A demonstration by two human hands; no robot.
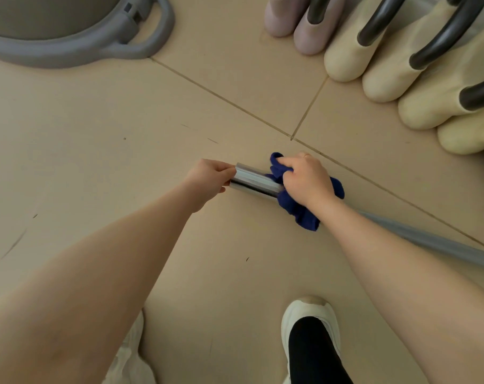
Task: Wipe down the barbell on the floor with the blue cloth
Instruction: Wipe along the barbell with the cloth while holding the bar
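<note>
- Head view: our left hand (pixel 207 180) grips the bar's (pixel 256 182) chrome end on the floor (pixel 96 134).
- Our right hand (pixel 307 180) clenches the cloth (pixel 299 210) around the bar, just beside the left.

We see soft, even, warm indoor light; no single source shows; shadows are faint, only a thin dark line under the barbell (pixel 256 182) and a weak one beside the white shoe (pixel 310 320); bright streaks of glare run along the chrome sleeve; the blue cloth (pixel 299 209) reads saturated, folds lost; wide-angle bending curves the tile floor (pixel 96 134) joints near the edges; forearms at the bottom look soft; overall slightly hazy, low contrast.
</note>
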